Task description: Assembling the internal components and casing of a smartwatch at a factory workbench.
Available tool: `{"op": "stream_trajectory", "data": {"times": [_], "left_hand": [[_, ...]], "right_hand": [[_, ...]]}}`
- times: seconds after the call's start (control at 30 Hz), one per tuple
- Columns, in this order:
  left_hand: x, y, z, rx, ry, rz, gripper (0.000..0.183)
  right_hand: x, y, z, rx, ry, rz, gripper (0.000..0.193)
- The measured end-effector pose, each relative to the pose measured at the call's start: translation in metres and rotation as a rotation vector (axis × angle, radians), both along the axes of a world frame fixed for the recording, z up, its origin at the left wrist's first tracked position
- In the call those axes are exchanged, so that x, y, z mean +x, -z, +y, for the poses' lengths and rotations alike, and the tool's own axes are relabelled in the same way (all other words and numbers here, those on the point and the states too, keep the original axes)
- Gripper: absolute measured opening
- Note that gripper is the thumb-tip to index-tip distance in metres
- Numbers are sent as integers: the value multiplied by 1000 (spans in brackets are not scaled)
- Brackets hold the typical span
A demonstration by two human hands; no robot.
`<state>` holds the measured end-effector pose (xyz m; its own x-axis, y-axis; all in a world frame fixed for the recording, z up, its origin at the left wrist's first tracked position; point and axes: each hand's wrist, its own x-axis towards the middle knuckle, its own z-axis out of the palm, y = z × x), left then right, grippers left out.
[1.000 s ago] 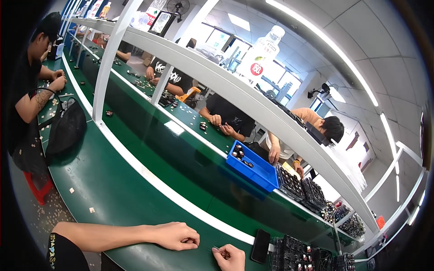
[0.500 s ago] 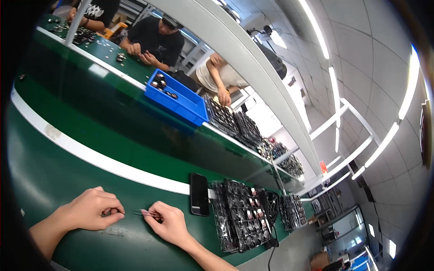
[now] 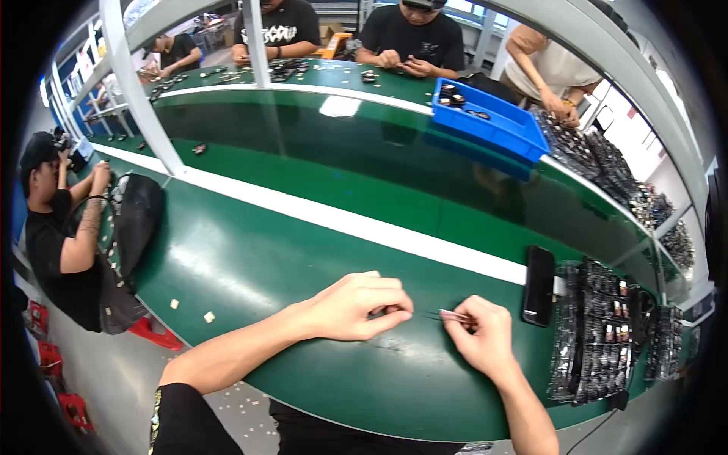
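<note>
- Your left hand (image 3: 360, 305) is curled over the green bench (image 3: 318, 394), thumb close to the forefinger; you cannot tell from here whether anything is pinched inside.
- Your right hand (image 3: 484, 334) is closed on the tweezers (image 3: 457, 315), their thin tips pointing toward your left hand but apart from it.
- The tweezers are over the middle of the bench, between its near edge and the white strip (image 3: 341, 221) along its far edge.
- Your left forearm crosses the near edge left of centre; your right one crosses it further right.
- Right of your right hand, a black phone (image 3: 539, 285) lies by the far edge, close against the strip.
- Just beside the phone, toward the right end of the bench, sit dark plastic trays (image 3: 595, 334) holding small parts; a cable (image 3: 593, 432) hangs past the near right corner.
- To your left, two pale chips (image 3: 209, 318) lie well apart from your hand, close to the near edge.
- Further left, a black bag (image 3: 141, 224) sits near a co-worker (image 3: 64, 227) bent over the bench.
- Past the strip runs a green belt (image 3: 303, 163), with a small dark part (image 3: 199, 149) toward its left end.
- Across it, a blue bin (image 3: 516, 135) with dark pieces in its left end stands at the opposite bench's edge, before more co-workers.
</note>
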<state>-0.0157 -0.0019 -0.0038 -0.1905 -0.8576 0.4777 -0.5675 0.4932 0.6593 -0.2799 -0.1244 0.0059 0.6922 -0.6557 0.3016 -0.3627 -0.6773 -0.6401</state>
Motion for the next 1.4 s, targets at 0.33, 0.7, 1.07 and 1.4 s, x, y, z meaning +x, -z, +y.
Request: {"op": "stream_trajectory", "data": {"times": [0.33, 0.7, 1.07, 1.4], "left_hand": [[-85, -127, 49, -92, 974, 894, 115], [-224, -100, 82, -620, 934, 1128, 111], [-229, -95, 85, -595, 812, 1050, 108], [-149, -140, 30, -560, 742, 1006, 106]], "right_hand": [[12, 10, -7, 5, -31, -37, 28], [14, 5, -2, -27, -29, -17, 27], [12, 5, -2, 8, -29, -10, 25], [11, 6, -2, 0, -4, -16, 25]]}}
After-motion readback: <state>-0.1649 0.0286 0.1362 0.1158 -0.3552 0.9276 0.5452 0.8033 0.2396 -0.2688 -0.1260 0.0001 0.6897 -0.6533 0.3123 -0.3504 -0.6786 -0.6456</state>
